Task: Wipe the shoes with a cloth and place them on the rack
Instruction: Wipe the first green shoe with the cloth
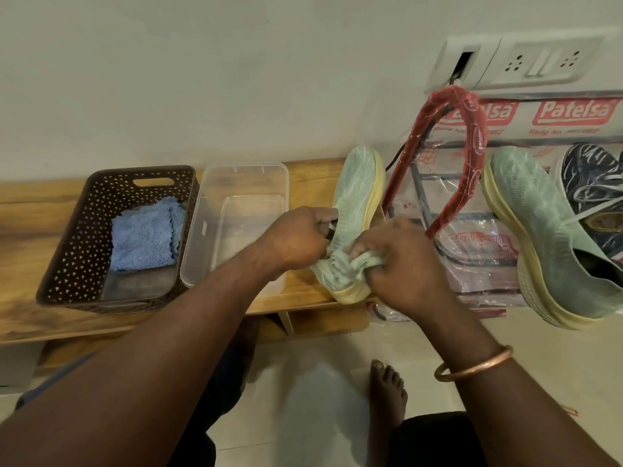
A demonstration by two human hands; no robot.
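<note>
A mint-green shoe (360,183) with a yellow sole stands toe-up on the wooden bench (30,214). My left hand (296,237) grips it at the collar, fingers curled into the opening. My right hand (404,264) holds a bunched pale green cloth (369,257) pressed against the shoe's heel. The matching second shoe (539,224) lies on the plastic-wrapped rack (472,156) at the right, with its heel hanging over the rack's near edge. How much of the cloth is hidden under my right fingers I cannot tell.
A brown perforated basket (67,264) holding folded blue cloths (145,237) sits at the bench's left, a clear plastic tub (242,170) beside it. A dark patterned shoe (593,176) lies on the rack's far right. A wall socket (539,62) is above. My bare foot (387,389) is on the floor.
</note>
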